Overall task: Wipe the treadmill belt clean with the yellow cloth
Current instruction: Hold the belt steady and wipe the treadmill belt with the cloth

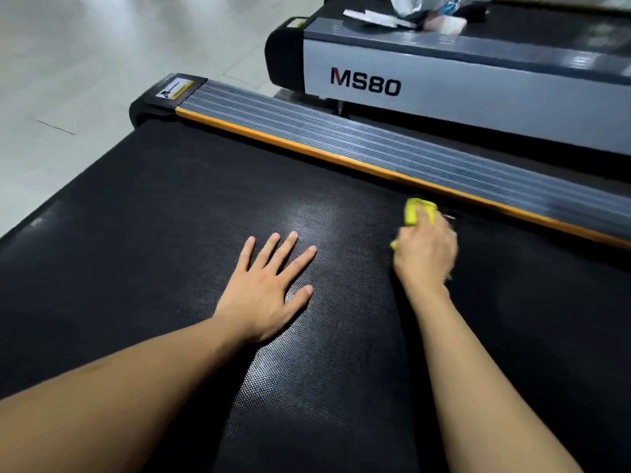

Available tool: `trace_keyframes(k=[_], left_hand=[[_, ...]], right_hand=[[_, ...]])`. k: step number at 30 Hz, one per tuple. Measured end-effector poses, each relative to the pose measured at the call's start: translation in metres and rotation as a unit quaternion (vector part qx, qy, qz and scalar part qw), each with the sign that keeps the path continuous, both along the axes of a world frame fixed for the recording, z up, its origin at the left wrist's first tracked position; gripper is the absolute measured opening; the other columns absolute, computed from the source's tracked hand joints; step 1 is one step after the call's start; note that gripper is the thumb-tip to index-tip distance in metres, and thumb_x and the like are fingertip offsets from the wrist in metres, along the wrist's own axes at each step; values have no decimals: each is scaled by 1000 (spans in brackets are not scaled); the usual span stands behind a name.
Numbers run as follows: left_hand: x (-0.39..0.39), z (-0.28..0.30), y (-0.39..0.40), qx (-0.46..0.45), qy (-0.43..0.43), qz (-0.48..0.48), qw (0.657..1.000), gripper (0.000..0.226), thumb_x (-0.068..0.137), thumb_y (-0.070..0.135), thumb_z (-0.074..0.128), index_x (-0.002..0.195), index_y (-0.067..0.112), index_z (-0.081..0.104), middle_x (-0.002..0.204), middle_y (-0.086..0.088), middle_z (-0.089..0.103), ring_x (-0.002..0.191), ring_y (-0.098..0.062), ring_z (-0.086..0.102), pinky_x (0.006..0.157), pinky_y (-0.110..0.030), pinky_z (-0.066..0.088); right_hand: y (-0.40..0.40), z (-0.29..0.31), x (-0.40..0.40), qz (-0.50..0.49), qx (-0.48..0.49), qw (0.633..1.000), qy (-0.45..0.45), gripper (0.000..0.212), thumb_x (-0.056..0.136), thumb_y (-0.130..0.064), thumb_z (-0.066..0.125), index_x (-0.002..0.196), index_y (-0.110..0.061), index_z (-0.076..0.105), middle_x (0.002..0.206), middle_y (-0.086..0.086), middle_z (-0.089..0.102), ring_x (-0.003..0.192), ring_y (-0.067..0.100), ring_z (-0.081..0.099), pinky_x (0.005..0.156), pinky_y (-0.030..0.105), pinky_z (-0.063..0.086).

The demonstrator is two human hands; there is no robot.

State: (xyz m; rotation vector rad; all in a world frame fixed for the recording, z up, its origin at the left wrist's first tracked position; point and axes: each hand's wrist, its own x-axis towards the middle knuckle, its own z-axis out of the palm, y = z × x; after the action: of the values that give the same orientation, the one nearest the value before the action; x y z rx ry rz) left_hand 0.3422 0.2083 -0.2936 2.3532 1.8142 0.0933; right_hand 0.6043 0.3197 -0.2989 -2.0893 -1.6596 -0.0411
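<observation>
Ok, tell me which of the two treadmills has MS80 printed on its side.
The far treadmill, with the grey side panel. The near one, where the yellow cloth is, has an orange-edged rail instead.

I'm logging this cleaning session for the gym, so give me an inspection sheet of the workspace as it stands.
Surface: black textured treadmill belt, sheen in the middle.
Job's things: yellow cloth bunched on the belt beside the orange-edged side rail.
Clutter: papers and plastic wrapping on the neighbouring MS80 treadmill.
Grippers: left hand flat on the belt, fingers spread; right hand gripping the cloth, blurred.
Cables: nothing seen.
Surroundings: pale tiled floor.
</observation>
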Motion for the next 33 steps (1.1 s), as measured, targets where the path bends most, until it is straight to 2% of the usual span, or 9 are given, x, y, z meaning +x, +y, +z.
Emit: trace_keyframes(k=[3,5,8,13,16,22,27,30,33], left_hand=[[4,-2,-1,17,-13,16,1000,70,98,67,12,161,39,0,171,1,-4,157,-19,-9,126,-51,-3],[4,-2,-1,32,-24,52,998,74,98,63,18,162,27,9,171,-5,4,158,-22,0,127,-49,2],[5,-2,-3,54,-3,110,992,75,96,56,26,158,14,28,166,-12,25,154,-31,21,125,-53,13],[-2,-1,-10,45,-13,148,988,74,94,50,26,154,8,37,162,-13,34,151,-32,27,125,-53,15],[-10,-2,-12,34,-24,124,991,73,98,51,22,159,12,27,168,-8,23,156,-27,16,127,-49,8],[-12,0,-12,17,-39,106,993,75,98,53,20,161,12,19,169,-8,16,157,-26,8,127,-47,1],[-25,1,-7,-27,-49,61,997,90,89,62,14,161,9,14,170,-13,10,157,-31,3,127,-44,-6],[-31,8,-1,-76,-44,39,995,103,79,69,8,161,8,10,170,-13,3,157,-31,-2,127,-41,-7],[-35,11,-19,-65,20,48,997,105,81,68,3,159,0,14,168,-20,13,155,-35,13,127,-45,9]], right_hand=[[0,-5,9,-90,-2,995,43,46,86,-25,44,128,-11,59,135,20,54,121,40,50,108,49,37],[9,-4,-20,-70,-9,996,49,40,82,-23,52,117,-9,63,125,21,59,113,42,54,101,48,42],[23,2,-95,81,-20,995,46,37,75,-20,50,105,-8,67,110,20,65,100,42,59,89,46,47],[13,16,-181,275,-78,957,51,51,87,-20,57,138,-19,55,150,15,44,133,35,43,113,41,31],[-8,14,-142,231,-70,968,61,56,79,-18,58,135,-19,57,145,15,49,128,36,47,107,39,35],[-54,-5,-3,-32,3,998,61,54,82,-22,48,134,-11,57,140,24,51,125,42,49,108,47,39],[-50,-1,-17,-109,-36,992,60,49,81,-21,49,128,-9,59,139,24,51,124,43,49,105,48,36],[-41,3,-97,32,-58,996,67,40,71,-17,56,108,-7,67,115,21,64,103,42,58,88,44,45],[-46,14,-189,224,-73,971,47,46,77,-20,59,123,-16,64,129,15,59,118,36,53,99,43,41]])
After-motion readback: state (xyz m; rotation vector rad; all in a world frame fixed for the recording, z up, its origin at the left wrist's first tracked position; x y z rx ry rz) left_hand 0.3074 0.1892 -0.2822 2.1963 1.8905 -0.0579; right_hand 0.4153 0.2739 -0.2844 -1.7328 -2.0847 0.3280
